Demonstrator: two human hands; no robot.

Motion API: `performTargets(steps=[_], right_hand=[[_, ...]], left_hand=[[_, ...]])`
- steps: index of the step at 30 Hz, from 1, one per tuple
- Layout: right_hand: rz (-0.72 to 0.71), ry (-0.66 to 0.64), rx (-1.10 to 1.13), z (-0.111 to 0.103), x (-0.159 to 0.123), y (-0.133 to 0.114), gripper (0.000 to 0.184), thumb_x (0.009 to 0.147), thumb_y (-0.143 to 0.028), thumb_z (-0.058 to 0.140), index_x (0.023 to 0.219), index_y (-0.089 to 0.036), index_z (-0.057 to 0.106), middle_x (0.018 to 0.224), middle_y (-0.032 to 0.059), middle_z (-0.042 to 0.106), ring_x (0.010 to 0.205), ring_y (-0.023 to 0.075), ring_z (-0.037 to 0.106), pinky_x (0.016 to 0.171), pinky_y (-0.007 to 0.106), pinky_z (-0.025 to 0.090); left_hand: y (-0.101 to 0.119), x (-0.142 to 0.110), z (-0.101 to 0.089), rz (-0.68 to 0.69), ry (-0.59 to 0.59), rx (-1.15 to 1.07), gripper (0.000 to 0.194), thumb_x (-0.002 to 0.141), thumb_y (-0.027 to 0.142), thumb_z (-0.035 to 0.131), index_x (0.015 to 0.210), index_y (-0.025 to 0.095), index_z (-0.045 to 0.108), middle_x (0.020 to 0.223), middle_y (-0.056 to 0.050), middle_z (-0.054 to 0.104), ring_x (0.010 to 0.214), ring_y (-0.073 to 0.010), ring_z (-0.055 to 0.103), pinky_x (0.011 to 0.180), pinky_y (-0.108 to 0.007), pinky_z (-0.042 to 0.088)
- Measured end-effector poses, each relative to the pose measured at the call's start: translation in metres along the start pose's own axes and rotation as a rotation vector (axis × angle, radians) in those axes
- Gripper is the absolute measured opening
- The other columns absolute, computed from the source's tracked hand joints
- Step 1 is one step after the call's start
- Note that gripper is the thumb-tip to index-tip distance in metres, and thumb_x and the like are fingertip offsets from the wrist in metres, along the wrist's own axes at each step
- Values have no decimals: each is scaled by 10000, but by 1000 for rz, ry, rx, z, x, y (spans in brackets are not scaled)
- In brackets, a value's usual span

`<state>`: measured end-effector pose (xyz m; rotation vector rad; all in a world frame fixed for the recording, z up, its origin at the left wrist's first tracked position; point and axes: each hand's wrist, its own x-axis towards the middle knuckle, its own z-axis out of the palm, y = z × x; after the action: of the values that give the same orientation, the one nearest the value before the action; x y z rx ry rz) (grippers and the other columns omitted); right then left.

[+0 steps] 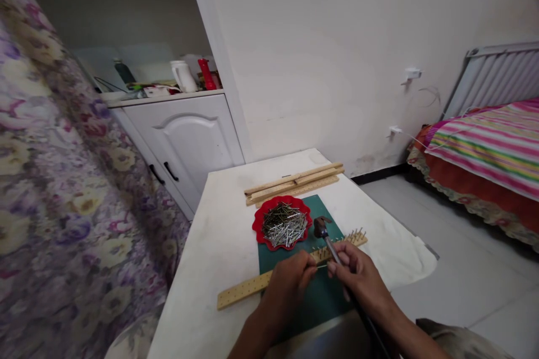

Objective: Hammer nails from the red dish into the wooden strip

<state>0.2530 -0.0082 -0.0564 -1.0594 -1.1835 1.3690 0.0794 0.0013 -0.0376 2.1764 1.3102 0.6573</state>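
Observation:
My right hand [357, 275] is closed round the handle of a claw hammer [330, 247], whose head points away from me over a green mat. Low over the mat, my left hand [290, 277] has its fingers pinched on a thin nail [322, 266], which spans the small gap to my right fingertips. Beneath both hands runs a narrow wooden strip [244, 290]. Several nails stand up from its right part, while rows of small holes show at the left. Just beyond, a red scalloped bowl [257, 228] holds a heap of loose nails [286, 225].
The green mat [311, 311] lies on a white-covered table [197, 247]. More wooden strips [295, 184] are stacked at the table's far side. A floral curtain [84, 179] hangs left, near a white cabinet [189, 140]. To the right is a bed [488, 134] with striped bedding.

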Motion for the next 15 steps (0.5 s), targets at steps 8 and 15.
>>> performTargets(steps=[8, 15], right_hand=[[-15, -41, 97, -4, 0, 1, 240, 759, -364, 639, 848, -181, 511, 595, -57, 573, 334, 36, 371, 297, 140, 327], [-8, 27, 218, -4, 3, 0, 300, 699, -365, 701, 850, -168, 532, 560, -54, 593, 319, 25, 409, 291, 115, 338]], left_hand=[[1, 0, 1, 9, 12, -123, 141, 839, 234, 464, 747, 193, 563, 679, 6, 617, 620, -119, 544, 590, -219, 368], [7, 3, 39, -228, 215, -924, 150, 746, 291, 594, 773, 149, 557, 641, -8, 648, 517, -117, 581, 498, -210, 415]])
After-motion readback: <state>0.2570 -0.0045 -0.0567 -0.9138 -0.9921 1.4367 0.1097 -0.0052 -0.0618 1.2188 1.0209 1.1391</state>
